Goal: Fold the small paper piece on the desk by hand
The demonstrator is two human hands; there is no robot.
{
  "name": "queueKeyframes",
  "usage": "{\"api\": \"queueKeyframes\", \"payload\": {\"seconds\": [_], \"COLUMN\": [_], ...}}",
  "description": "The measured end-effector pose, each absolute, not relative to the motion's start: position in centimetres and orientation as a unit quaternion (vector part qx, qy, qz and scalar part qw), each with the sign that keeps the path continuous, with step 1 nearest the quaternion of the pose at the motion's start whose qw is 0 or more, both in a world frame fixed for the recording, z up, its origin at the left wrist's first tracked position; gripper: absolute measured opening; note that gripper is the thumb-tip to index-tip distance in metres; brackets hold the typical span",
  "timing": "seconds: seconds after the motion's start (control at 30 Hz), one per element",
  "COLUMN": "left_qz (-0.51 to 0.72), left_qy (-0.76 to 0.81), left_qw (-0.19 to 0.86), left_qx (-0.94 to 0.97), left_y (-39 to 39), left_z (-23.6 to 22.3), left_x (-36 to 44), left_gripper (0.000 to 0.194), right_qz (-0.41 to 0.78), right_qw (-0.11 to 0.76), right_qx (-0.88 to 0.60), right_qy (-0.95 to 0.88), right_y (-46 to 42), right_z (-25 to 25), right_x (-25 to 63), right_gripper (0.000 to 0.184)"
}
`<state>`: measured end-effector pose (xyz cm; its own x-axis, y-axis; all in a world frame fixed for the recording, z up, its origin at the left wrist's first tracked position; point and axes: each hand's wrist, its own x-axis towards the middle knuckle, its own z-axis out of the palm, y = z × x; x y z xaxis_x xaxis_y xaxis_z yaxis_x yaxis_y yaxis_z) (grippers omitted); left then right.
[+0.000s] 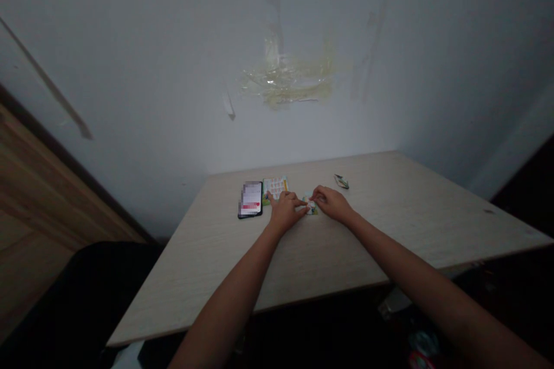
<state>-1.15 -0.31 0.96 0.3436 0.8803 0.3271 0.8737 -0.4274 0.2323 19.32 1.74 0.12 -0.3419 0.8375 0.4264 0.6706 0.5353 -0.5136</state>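
Observation:
Both of my arms reach out over a pale wooden table (389,225). My left hand (285,211) and my right hand (331,203) meet over a small colourful card or packet (310,206) lying on the table. Fingertips of both hands pinch or press on it. Just behind my left hand lies a larger colourful printed card (276,186). A black phone (250,199) with a lit screen lies to the left of that card.
A small dark wrapper or scrap (341,181) lies on the table to the right of my hands. A white wall with tape remains (288,81) stands close behind the table. A dark chair back (82,300) is at lower left.

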Motion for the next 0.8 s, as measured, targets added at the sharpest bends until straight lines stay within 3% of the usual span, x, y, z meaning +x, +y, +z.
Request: {"api": "queueKeyframes", "payload": {"seconds": [0.27, 0.53, 0.8], "left_qz": [0.211, 0.196, 0.214], "left_qy": [0.533, 0.541, 0.535], "left_qw": [0.013, 0.024, 0.032], "left_qx": [0.819, 0.818, 0.817], "left_y": [-0.6, -0.5, -0.5], "left_z": [0.9, 1.0, 0.9], "left_x": [-1.1, -1.1, -1.1], "left_gripper": [0.024, 0.024, 0.021], "right_qz": [0.148, 0.057, 0.001], "right_qw": [0.346, 0.271, 0.201], "right_qx": [-0.412, -0.469, -0.537], "right_qy": [-0.830, -0.839, -0.819], "right_y": [1.7, 1.7, 2.2], "right_z": [-0.4, 0.3, 0.6], "right_x": [19.8, 19.1, 18.5], "right_gripper": [0.013, 0.011, 0.020]}}
